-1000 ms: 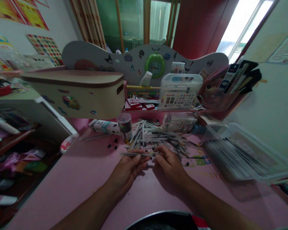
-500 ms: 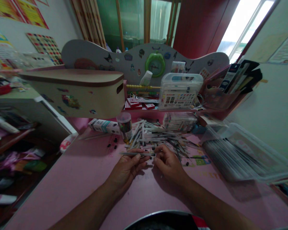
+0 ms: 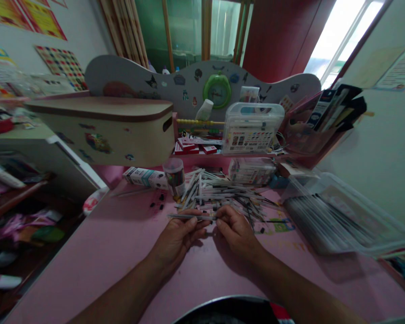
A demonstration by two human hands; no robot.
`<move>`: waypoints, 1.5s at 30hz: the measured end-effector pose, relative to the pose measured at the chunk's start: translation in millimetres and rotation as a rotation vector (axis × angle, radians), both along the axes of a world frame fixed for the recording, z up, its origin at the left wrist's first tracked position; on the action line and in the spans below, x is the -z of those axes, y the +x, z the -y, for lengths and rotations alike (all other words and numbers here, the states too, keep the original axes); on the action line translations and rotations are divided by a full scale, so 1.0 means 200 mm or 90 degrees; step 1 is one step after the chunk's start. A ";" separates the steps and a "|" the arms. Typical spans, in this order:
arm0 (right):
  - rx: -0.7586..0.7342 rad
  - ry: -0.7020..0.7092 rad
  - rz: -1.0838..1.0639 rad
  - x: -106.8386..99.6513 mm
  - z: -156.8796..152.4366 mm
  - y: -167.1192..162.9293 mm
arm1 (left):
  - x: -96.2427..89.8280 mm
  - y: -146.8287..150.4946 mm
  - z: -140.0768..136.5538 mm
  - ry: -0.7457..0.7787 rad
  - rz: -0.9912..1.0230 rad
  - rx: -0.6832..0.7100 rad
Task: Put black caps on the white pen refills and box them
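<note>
My left hand (image 3: 177, 236) is closed on a slim, pale pen (image 3: 184, 217), held level between thumb and fingers above the desk. At the pen's right end, the thumb and fingers of my right hand (image 3: 235, 230) are pinched together at its dark tip. Whether a separate cap sits in those fingertips is too small to tell. Just beyond both hands lies a loose heap of pens (image 3: 219, 193), mostly white, clear and black. A few small black pieces (image 3: 161, 198), like pen caps, are scattered to the left.
A clear jar of pens (image 3: 174, 175) and a long printed box (image 3: 145, 177) stand left of the heap. On the right is an open clear plastic case (image 3: 344, 243) with rows of pens. A shelf behind carries a cream bin (image 3: 104, 135) and a handled case (image 3: 253, 128).
My right hand has moved slightly left, and its fingertips are now at the pen's end. My left hand keeps hold of the pen almost unmoved.
</note>
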State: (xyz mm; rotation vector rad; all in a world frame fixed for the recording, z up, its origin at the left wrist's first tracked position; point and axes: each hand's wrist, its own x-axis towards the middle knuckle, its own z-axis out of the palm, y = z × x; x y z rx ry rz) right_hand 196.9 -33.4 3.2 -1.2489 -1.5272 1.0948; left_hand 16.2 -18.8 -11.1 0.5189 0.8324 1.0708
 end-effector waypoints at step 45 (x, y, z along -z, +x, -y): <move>0.259 0.326 0.248 -0.48 0.12 0.53 | -0.01 -0.01 -0.01 0.037 -0.063 -0.012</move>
